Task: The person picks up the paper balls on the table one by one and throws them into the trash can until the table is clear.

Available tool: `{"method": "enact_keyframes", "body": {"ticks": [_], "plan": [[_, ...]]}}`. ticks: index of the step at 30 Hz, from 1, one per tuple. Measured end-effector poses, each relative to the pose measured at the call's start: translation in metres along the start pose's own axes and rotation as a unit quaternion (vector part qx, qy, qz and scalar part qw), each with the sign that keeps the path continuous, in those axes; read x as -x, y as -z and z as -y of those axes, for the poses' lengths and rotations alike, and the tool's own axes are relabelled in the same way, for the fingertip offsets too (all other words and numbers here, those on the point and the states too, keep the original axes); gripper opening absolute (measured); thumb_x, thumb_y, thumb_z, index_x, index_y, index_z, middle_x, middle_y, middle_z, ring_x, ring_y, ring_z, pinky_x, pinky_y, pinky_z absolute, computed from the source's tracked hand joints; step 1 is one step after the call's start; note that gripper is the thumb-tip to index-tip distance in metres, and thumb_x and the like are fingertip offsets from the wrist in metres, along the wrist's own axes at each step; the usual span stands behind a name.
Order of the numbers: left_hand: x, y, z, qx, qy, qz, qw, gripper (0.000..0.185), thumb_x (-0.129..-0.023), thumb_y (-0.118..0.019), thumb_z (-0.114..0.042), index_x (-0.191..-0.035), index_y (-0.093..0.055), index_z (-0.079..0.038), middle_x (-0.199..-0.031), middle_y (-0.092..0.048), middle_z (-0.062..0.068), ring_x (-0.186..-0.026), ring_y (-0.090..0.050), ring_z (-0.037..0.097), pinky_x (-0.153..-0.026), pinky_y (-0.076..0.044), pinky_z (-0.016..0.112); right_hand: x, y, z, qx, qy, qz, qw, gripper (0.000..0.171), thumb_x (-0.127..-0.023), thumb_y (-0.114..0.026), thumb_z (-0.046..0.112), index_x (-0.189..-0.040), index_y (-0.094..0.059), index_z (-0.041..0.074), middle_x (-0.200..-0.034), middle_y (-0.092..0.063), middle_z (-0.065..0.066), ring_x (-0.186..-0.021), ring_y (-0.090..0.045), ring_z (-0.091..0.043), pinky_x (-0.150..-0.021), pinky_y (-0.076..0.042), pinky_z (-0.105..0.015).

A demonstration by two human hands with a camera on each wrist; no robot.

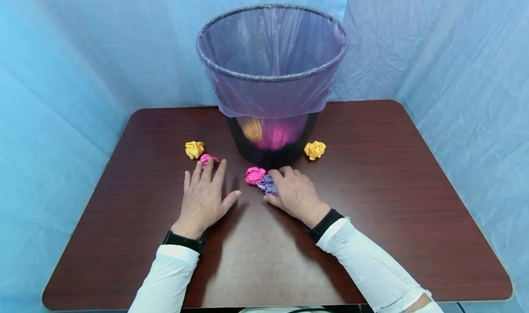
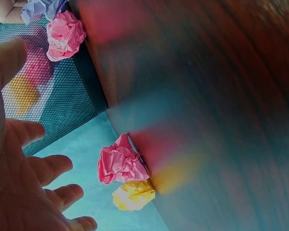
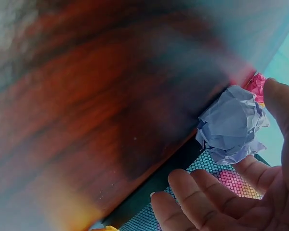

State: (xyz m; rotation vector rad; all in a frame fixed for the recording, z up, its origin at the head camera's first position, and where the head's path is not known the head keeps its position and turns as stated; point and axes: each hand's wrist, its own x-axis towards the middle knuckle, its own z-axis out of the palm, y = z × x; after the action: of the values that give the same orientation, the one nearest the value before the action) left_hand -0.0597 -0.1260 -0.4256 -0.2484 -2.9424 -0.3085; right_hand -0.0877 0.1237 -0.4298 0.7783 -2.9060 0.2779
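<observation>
Far left of the desk (image 1: 372,221): a yellow paper ball (image 1: 194,149) lies alone, just beyond and left of the left hand, not touched by it.
Left hand (image 1: 204,198): flat on the desk, palm down, fingers (image 1: 208,170) straight and slightly spread, thumb out to the side; nothing is held.
Small pink ball (image 1: 208,158): at the tips of the left middle fingers, touching or all but touching them; the left wrist view shows it just beside the yellow one.
Middle pink ball (image 1: 255,175): on the desk between the two hands, in front of the bin's foot, touching the purple ball.
Purple ball (image 1: 267,184): right beside that pink one, under the right hand's fingertips; the wrist view shows it between thumb and curled fingers.
Right hand (image 1: 295,193): fingers bent round the purple ball, closing on it against the desk.
Bin (image 1: 270,74): black mesh wastebasket with a purple liner, upright at the back centre; through the mesh show a yellow and a pink crumpled paper at the bottom.
Right of the bin: another yellow ball (image 1: 315,150), apart from both hands.
Shape: the balls are roughly round, with no clear long axis.
</observation>
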Motion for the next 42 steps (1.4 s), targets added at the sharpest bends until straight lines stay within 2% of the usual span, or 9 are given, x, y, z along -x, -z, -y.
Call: {"method": "enact_keyframes", "body": {"ticks": [9,17,23,27,34,42], "plan": [[-0.0009,-0.0004,-0.0003,0.003,-0.005,-0.003,1.0000,0.085,-0.083,-0.061,-0.063,-0.150,-0.036,-0.017,-0.154,-0.030,0.020,-0.142,-0.020,0.043,-0.108,-0.010,0.070,-0.0039,0.0006,0.0047,0.000,0.004,0.022,1.000,0.063,-0.082,-0.069,0.054,-0.127,-0.054,0.013,-0.112,-0.059,-0.013,-0.095,-0.060,-0.029,-0.078,-0.051,-0.046],[-0.0011,-0.0006,-0.0002,0.003,-0.005,-0.006,1.0000,0.085,-0.082,-0.062,-0.062,-0.150,-0.037,-0.017,-0.154,-0.030,0.020,-0.143,-0.020,0.043,-0.108,-0.010,0.069,-0.0045,-0.0006,0.0062,0.006,0.005,0.038,0.999,0.052,-0.085,-0.069,0.048,-0.122,-0.055,0.014,-0.106,-0.060,-0.009,-0.091,-0.060,-0.024,-0.074,-0.052,-0.042],[-0.0014,-0.0013,0.0003,0.000,-0.003,-0.004,1.0000,0.085,-0.082,-0.062,-0.062,-0.150,-0.037,-0.017,-0.154,-0.030,0.020,-0.142,-0.021,0.044,-0.108,-0.011,0.070,-0.0047,0.0001,0.0061,-0.004,0.003,0.036,0.999,0.041,-0.084,-0.071,0.041,-0.113,-0.057,0.015,-0.095,-0.058,-0.006,-0.082,-0.059,-0.021,-0.066,-0.051,-0.040],[-0.0019,-0.0010,0.0007,0.002,-0.003,-0.003,1.0000,0.085,-0.082,-0.062,-0.062,-0.150,-0.037,-0.017,-0.154,-0.030,0.020,-0.142,-0.021,0.044,-0.108,-0.010,0.069,-0.0044,0.0005,0.0050,-0.006,0.017,0.028,0.999,0.037,-0.084,-0.072,0.040,-0.108,-0.058,0.015,-0.089,-0.057,-0.005,-0.077,-0.058,-0.019,-0.062,-0.050,-0.038],[-0.0029,0.0003,0.0020,0.005,-0.006,-0.004,1.0000,0.085,-0.082,-0.062,-0.063,-0.150,-0.037,-0.017,-0.154,-0.031,0.020,-0.142,-0.021,0.044,-0.108,-0.011,0.069,-0.0037,0.0011,0.0021,-0.010,0.039,0.014,0.999,0.034,-0.085,-0.073,0.038,-0.106,-0.060,0.014,-0.086,-0.057,-0.003,-0.074,-0.057,-0.017,-0.061,-0.050,-0.036],[-0.0053,0.0030,0.0042,0.003,-0.003,0.004,1.0000,0.087,-0.083,-0.060,-0.064,-0.152,-0.033,-0.018,-0.154,-0.029,0.019,-0.141,-0.021,0.045,-0.109,-0.009,0.069,-0.0031,0.0034,-0.0026,-0.019,0.032,0.007,0.999,0.034,-0.084,-0.073,0.039,-0.106,-0.062,0.016,-0.086,-0.058,-0.002,-0.075,-0.058,-0.015,-0.061,-0.050,-0.035]]}}
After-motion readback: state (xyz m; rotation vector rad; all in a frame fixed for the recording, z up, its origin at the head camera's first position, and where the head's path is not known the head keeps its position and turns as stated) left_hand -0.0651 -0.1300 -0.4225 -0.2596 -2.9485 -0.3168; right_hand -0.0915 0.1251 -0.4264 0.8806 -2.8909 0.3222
